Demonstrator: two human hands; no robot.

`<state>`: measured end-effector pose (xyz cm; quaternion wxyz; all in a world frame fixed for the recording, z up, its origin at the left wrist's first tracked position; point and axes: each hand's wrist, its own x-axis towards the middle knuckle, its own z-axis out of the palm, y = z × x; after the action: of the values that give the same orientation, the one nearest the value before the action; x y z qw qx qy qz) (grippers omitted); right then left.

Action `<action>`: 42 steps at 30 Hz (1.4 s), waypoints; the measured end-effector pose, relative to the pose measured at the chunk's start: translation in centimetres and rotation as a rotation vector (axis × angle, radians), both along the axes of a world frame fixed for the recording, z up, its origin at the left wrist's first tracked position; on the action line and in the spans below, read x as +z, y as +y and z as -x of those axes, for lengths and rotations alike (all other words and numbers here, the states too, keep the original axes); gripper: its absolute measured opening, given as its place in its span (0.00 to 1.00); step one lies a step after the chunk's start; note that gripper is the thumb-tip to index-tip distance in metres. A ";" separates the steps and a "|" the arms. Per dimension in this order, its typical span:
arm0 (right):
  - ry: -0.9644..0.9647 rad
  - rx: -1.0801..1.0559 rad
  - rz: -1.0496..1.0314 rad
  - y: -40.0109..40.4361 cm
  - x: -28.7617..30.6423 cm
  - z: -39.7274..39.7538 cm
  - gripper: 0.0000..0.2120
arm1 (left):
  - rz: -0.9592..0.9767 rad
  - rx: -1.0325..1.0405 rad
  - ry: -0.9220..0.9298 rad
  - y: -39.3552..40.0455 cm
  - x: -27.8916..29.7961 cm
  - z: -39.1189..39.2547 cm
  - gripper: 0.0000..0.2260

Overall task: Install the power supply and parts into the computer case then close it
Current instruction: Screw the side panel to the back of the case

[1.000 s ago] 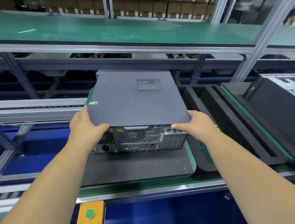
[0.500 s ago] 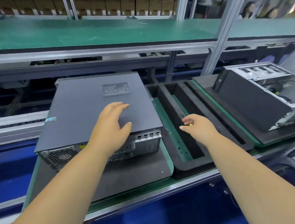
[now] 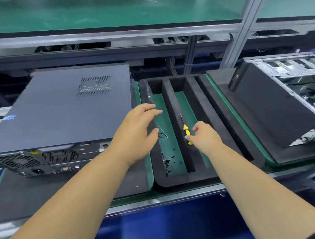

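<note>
Now the closed computer case (image 3: 62, 109) has been let go: a second ago both hands were clamped on the near edge of its lid, and half a second ago the left hand (image 3: 135, 134) was resting flat on top. That left hand is now lifted off, fingers spread and relaxed, nothing held, hovering just right of the case over the black foam tray (image 3: 184, 179). The right hand (image 3: 202, 137) has been carried further right of the case, and the yellow-handled screwdriver (image 3: 186, 129) in the tray's middle slot is being reached; fingertips are at the handle, but whether it is already pinched cannot be told. With the lid judged seated, fastening appears to be next.

The case lies flat on its pad, long axis running away from the person, rear ports facing the near counter (image 3: 156, 200) edge. Right of it, the screwdriver's shaft points away too, tip far, handle near.
</note>
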<state>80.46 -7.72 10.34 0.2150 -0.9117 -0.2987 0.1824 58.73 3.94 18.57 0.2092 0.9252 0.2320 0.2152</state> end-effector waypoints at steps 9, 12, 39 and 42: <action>-0.015 0.183 0.094 0.3 -2.8 -2.1 0.17 | 0.332 0.132 -0.039 -2.5 -4.8 -4.6 0.22; -0.023 0.242 0.077 0.2 -3.2 -2.4 0.13 | 0.500 0.254 -0.086 -2.3 -7.0 -5.4 0.22; 0.149 0.182 -0.557 0.5 -8.0 0.4 0.14 | 0.102 0.289 0.168 -1.2 -17.1 -6.6 0.21; 0.142 0.233 -0.502 0.8 -8.2 0.1 0.14 | 0.102 0.277 0.154 -1.1 -17.3 -6.6 0.20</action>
<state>80.38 -6.91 2.14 0.4322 -0.7745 -0.4213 0.1894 65.31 2.83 1.31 0.2058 0.8863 0.3836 0.1582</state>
